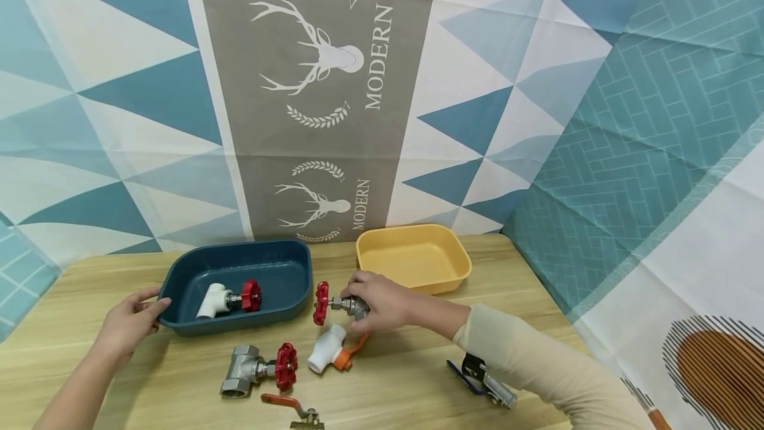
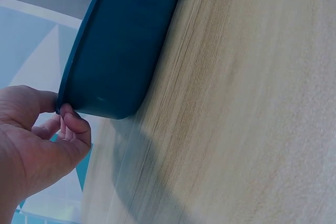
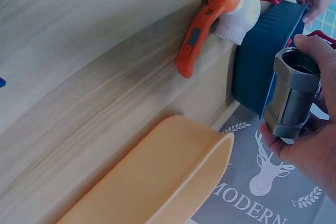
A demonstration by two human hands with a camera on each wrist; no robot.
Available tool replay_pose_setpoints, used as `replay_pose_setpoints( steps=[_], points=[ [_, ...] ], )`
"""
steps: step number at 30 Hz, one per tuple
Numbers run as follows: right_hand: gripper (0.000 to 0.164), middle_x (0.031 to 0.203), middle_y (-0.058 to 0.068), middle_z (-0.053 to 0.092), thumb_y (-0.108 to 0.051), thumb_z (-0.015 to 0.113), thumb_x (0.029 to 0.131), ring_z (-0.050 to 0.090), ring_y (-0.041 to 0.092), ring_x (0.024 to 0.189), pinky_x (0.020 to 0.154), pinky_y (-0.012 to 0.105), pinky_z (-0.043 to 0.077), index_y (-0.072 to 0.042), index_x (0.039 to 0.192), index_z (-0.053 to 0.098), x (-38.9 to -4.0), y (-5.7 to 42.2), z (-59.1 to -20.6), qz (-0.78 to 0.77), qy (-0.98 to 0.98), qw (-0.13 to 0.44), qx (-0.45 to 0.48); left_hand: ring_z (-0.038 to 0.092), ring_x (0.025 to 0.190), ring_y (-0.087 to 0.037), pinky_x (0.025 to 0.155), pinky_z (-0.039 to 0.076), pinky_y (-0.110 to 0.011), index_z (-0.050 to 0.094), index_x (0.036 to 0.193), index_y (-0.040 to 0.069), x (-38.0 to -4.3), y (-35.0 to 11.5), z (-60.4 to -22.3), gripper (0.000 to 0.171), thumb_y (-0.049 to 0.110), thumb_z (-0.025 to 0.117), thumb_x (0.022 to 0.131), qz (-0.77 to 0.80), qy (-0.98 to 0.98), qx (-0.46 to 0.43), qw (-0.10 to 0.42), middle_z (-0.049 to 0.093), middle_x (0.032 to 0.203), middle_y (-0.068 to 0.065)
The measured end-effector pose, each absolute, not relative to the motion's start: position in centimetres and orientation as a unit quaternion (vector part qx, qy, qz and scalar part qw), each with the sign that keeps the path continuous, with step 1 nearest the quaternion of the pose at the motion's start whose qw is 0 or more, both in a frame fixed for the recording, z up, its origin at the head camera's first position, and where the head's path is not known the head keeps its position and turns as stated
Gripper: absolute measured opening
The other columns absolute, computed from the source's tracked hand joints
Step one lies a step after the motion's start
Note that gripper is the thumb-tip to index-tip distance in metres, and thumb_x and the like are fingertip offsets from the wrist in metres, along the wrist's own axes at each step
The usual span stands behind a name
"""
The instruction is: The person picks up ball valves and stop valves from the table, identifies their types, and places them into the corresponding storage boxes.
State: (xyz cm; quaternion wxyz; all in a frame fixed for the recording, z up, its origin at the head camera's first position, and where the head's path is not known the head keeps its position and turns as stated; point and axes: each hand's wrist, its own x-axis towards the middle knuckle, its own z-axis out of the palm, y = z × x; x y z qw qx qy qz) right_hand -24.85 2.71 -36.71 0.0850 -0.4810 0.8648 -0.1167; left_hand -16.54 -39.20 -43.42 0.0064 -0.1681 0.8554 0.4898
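We are watching the right hand (image 1: 382,298) gripping a metal valve (image 1: 344,304), thumb and fingers curling round its body while its red wheel is pointing toward the blue bin (image 1: 298,310). The valve is hanging over the table (image 1: 179,383), just right of that bin — outside it, not above its opening. The left hand (image 1: 128,320) is pinching the bin's rim at its left end, thumb and fingers closing narrowly on the edge. Inside the bin, a white valve (image 1: 215,300) with a red wheel is lying on the floor.

Just below the right hand, an orange-levered valve (image 1: 327,347) is resting on the table. To its left, a second metal valve (image 1: 243,370) is lying with its red wheel facing right — nearer us, a red-levered valve (image 1: 307,417) is running off the lower edge of the head view. The yellow bin (image 1: 418,254) is standing beyond the right hand, near the patterned backdrop (image 1: 322,138). Below the pale sleeve (image 1: 525,350), a blue-levered valve (image 1: 498,391) is lying apart from the others.
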Motion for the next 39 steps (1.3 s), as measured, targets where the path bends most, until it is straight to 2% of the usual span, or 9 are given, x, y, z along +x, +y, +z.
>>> replay_pose_setpoints(
  steps=[18,32,39],
  points=[
    [0.046,0.114,0.004,0.053,-0.032,0.069,0.082,0.05,0.011,0.095,0.078,0.015,0.043,-0.011,0.121,0.06,-26.2,1.5,-36.0,-0.094,0.859,0.064,-0.498,0.053,0.067,-0.006,0.063,0.051,-0.024,0.02,0.139,-0.016,-16.6,-39.2,-43.4,0.063,0.031,0.036,0.1,0.493,0.853,-0.17,0.008,0.055,0.095,-0.008],
    [0.045,0.113,0.005,0.053,-0.032,0.071,0.081,0.051,0.013,0.094,0.078,0.017,0.044,-0.01,0.119,0.06,-26.5,0.8,-35.9,-0.095,0.862,0.057,-0.495,0.053,0.069,-0.007,0.063,0.051,-0.024,0.021,0.139,-0.016,-16.5,-39.0,-43.3,0.062,0.03,0.035,0.101,0.485,0.859,-0.166,0.004,0.053,0.102,-0.02],
    [0.048,0.115,0.004,0.053,-0.035,0.071,0.081,0.051,0.011,0.094,0.079,0.017,0.045,-0.011,0.121,0.06,-26.9,0.1,-35.8,-0.081,0.866,0.052,-0.491,0.054,0.068,-0.007,0.062,0.051,-0.025,0.022,0.139,-0.016,-16.4,-39.0,-43.2,0.061,0.029,0.036,0.1,0.487,0.857,-0.166,0.0,0.055,0.099,-0.016]
  ],
)
